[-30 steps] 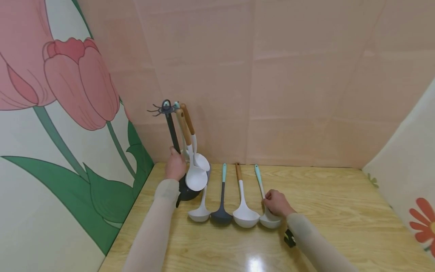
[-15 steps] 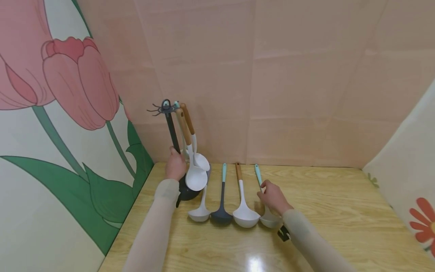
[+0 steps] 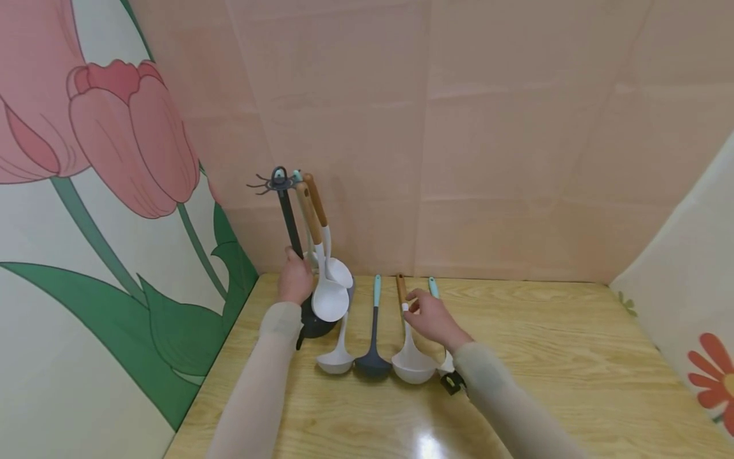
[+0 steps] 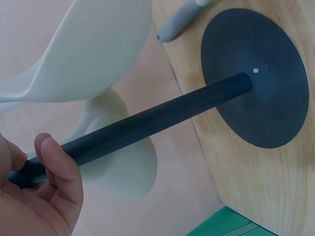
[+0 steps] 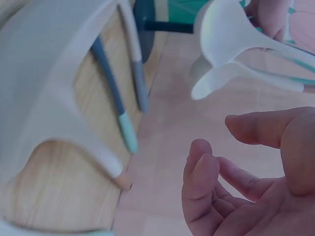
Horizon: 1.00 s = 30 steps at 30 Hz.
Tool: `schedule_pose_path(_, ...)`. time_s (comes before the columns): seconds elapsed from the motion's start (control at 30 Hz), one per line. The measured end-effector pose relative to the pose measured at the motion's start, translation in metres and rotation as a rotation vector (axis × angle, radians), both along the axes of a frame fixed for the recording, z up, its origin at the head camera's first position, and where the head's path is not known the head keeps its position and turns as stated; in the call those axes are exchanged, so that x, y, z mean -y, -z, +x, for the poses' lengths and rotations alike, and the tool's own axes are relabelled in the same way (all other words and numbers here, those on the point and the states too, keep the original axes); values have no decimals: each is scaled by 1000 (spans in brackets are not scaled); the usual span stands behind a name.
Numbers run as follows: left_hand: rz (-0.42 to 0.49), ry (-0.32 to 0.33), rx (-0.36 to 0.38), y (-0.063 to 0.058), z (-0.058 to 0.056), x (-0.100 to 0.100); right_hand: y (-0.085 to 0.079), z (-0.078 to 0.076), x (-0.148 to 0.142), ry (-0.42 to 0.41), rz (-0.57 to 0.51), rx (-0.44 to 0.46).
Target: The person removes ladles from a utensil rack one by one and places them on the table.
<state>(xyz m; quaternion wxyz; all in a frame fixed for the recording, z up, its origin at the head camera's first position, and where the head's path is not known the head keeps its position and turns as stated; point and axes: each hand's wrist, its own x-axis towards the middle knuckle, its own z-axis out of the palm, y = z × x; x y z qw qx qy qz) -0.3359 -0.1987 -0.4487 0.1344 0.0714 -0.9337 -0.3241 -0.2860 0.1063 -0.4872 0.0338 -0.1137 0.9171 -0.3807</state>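
My left hand (image 3: 295,279) grips the black pole (image 4: 147,119) of an upright utensil stand. White ladles (image 3: 331,301) with wooden handles hang from the stand's top hooks, to the right of that hand. My right hand (image 3: 434,319) is over the white ladle with a wooden handle (image 3: 414,370), lying on the table. In the right wrist view its thumb and fingers are apart, with nothing between them. Further right, mostly hidden under the right arm, lies a pale ladle with a mint handle (image 3: 433,288).
To the left in the same row lie a dark ladle with a mint handle (image 3: 373,366) and a pale grey ladle (image 3: 336,362). The stand's round black base (image 4: 275,103) rests on the wooden table (image 3: 573,357). A pink-covered wall (image 3: 516,159) rises behind.
My right hand has let go of the rightmost ladle and moved left to over the wooden-handled white ladle. The left hand stays on the pole.
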Motion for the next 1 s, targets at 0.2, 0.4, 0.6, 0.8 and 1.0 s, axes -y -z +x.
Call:
schedule_pose_path(0.2, -13, -1, -12, 3, -3, 0, -6, -6, 23, -30, -73, 16)
schedule_pose_path(0.4, -1, 0, 7, 1, -2, 0, -11, -9, 51, -58, -180, 83)
schedule_pose_path(0.6, 6, 1, -1, 1, -2, 0, -22, -8, 75, -173, -248, 81)
schedule_pose_path(0.8, 5, 3, -38, 3, -3, 1, -25, -12, 94, -234, -259, 81)
schedule_pose_path(1.0, 10, 2, -35, 5, -4, 2, -28, -13, 107, -319, -332, 95)
